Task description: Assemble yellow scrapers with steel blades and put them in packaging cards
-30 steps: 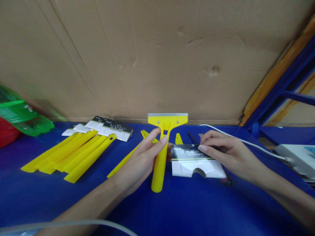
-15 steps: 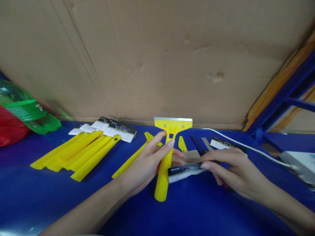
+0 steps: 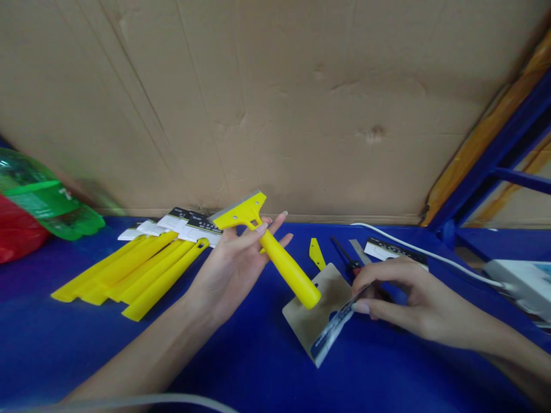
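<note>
My left hand holds a yellow scraper near its neck, between thumb and fingers. Its blade head points up and left, and the handle slants down to the right. In my right hand, thumb and fingers pinch a folded card sleeve, dark and white outside, brown on the inner face. The handle's end overlaps the brown face in view; whether they touch I cannot tell. Behind the card lie a small yellow plate with holes and a screwdriver, partly hidden by my right hand.
Several yellow handles with black-and-white cards lie at left. A green bottle and a red bag are beyond them. Behind my right hand are a metal strip, another card and a white cable running to a white box.
The scraper has turned from upright to slanted, its head swinging left and its handle end swinging right. The card in my right hand has tilted and opened, showing more of its brown face.
</note>
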A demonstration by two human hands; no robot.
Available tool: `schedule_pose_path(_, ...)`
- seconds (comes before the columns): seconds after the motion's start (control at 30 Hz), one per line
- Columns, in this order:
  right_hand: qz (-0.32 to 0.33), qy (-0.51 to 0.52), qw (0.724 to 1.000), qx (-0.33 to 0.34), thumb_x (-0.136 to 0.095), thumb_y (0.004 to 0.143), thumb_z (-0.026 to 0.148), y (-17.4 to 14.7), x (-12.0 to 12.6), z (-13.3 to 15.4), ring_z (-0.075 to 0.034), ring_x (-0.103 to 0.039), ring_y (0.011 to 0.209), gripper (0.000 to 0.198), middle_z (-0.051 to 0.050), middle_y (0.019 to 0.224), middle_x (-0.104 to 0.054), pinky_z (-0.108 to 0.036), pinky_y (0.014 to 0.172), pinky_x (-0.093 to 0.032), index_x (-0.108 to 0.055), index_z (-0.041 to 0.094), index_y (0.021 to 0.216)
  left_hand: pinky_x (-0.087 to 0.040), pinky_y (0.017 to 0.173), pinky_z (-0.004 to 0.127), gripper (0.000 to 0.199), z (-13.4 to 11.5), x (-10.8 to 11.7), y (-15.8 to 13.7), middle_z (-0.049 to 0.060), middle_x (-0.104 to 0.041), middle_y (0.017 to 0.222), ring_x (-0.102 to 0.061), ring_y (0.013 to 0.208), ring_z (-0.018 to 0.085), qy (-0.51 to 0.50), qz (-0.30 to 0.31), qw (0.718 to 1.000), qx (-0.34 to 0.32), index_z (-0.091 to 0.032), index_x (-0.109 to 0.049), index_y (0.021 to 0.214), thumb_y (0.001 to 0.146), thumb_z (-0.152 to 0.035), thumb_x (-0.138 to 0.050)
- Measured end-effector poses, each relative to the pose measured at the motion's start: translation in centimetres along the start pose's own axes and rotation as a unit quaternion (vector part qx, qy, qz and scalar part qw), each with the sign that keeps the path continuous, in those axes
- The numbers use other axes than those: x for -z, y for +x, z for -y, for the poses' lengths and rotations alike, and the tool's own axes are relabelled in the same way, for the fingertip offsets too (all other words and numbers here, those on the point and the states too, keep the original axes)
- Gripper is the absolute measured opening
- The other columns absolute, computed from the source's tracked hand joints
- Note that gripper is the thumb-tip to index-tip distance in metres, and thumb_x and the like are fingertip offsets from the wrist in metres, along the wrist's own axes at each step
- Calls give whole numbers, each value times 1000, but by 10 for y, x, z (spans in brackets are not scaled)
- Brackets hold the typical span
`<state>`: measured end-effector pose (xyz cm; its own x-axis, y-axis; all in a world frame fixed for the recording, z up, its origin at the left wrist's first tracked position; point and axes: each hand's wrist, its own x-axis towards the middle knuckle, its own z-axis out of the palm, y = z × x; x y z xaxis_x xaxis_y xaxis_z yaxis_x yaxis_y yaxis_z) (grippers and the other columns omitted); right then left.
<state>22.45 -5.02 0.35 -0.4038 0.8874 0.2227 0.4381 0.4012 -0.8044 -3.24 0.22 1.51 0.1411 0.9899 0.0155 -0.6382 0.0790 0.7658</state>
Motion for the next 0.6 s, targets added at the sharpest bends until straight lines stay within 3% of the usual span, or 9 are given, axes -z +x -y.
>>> schedule_pose_path(0.07,-25,13,1000,-3,-76,91,38,1,-4,0,-13,-62,50,20,-1,60,-71,-24,50,-50,-77,20,82,-51,114,58,21,5,0,-1,2,-71,103,-61,135,30,4,4,1000,3,-20,-63,97,91,0,-66)
schedule_pose_path(0.13,-49,27,998,-5,-76,91,40,2,-8,-1,-12,-60,45,23,0,57,-69,-24,47,-49,-75,19,81,-50,114,59,36,11,-2,-3,0,-71,104,-62,135,29,10,17,1000,13,-26,-62,114,90,1,-67)
schedule_pose_path(0.23,-51,44,998,-9,-77,90,45,2,-14,-3,-13,-63,48,30,-3,59,-71,-23,48,-49,-74,17,79,-50,114,58,74,19,-4,-5,-3,-71,103,-64,132,28,16,37,999,20,-42,-43,144,89,2,-67)
schedule_pose_path(0.3,-35,62,997,-20,-77,90,48,1,-16,-4,-13,-62,48,34,-3,58,-69,-23,47,-47,-72,17,77,-49,114,58,86,20,-4,-4,-4,-71,102,-65,131,27,20,39,999,17,-47,-33,150,89,3,-66)
schedule_pose_path(0.47,-60,108,991,-42,-81,85,49,2,-18,0,-9,-54,42,35,2,51,-62,-20,41,-40,-71,18,76,-52,112,56,88,17,-3,-3,1,-76,106,-68,128,28,38,29,999,6,-43,-30,153,88,6,-65)
schedule_pose_path(0.6,-90,154,982,-59,-83,82,52,6,-19,2,-6,-45,35,38,5,48,-58,-19,35,-33,-68,18,74,-55,109,48,81,20,-6,-9,8,-78,122,-71,124,28,57,39,996,58,-38,-34,152,89,0,-70)
